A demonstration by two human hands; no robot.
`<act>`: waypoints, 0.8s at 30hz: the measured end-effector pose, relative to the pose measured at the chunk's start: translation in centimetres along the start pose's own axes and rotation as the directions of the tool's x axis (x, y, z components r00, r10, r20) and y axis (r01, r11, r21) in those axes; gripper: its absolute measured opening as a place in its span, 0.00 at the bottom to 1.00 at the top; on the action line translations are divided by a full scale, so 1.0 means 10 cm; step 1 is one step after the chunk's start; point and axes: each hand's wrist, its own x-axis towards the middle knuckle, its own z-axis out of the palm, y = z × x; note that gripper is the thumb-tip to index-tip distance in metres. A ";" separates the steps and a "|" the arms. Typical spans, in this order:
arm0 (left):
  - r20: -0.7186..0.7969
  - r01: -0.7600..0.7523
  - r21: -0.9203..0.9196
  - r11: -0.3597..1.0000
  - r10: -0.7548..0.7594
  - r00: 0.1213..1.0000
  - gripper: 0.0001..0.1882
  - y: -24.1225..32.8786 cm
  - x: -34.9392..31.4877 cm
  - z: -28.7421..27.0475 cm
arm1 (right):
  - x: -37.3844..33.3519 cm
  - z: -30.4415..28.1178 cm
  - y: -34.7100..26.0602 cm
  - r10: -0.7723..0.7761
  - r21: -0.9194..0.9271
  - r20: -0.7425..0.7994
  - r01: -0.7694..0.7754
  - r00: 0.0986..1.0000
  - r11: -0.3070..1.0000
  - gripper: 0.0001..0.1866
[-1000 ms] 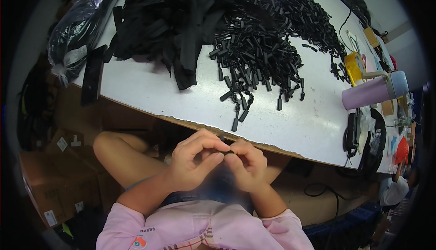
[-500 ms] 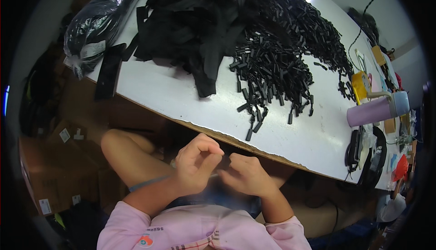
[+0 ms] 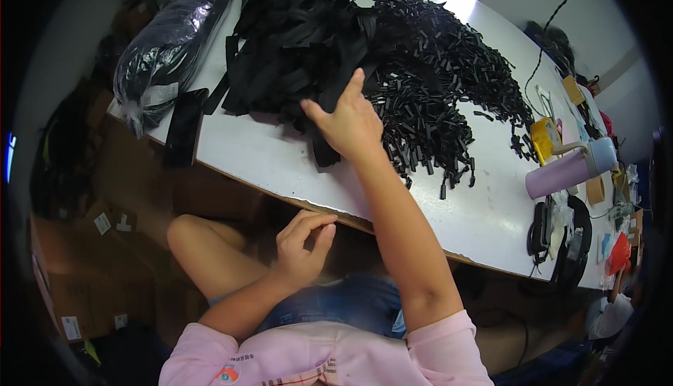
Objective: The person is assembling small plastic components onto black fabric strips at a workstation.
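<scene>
My right hand (image 3: 350,125) reaches out over the table with thumb and index finger spread, at the near edge of a heap of black fabric strips (image 3: 287,57). It appears to hold nothing. My left hand (image 3: 303,246) is above my lap, just off the table's front edge, its fingertips drawn to the thumb in a pinch; whatever they grip, if anything, is too small to see. To the right of the strips spreads a large pile of small black cord pieces with oblong ends (image 3: 427,127), partly covered by my right hand and forearm.
A black plastic-wrapped bundle (image 3: 165,50) and a flat dark slab (image 3: 186,127) lie at the left. On the right are a purple bottle (image 3: 561,176), yellow tape (image 3: 545,137) and a black strap loop (image 3: 578,239). The white table's (image 3: 280,169) chipped front edge runs before my lap.
My right hand has left my left hand and stretched forward to the strips, its fingers spreading. The left hand stays low in a pinch. The view has shifted slightly, showing more of the far table.
</scene>
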 end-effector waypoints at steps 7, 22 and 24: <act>-0.007 0.200 -0.303 0.932 -0.212 0.977 0.06 0.05 0.15 -0.08 | 0.05 -0.03 0.25 -0.036 0.176 -0.018 0.038 0.999 0.984 0.27; 0.591 0.621 -0.775 -0.117 -0.481 0.648 0.15 0.01 0.80 0.45 | -1.35 -0.49 0.52 -0.319 0.223 0.000 0.311 0.948 0.924 0.29; 0.554 0.620 -0.784 -0.020 -0.473 0.685 0.09 0.04 0.70 0.42 | -1.48 -0.50 0.54 -0.336 0.204 0.000 0.329 0.942 0.922 0.32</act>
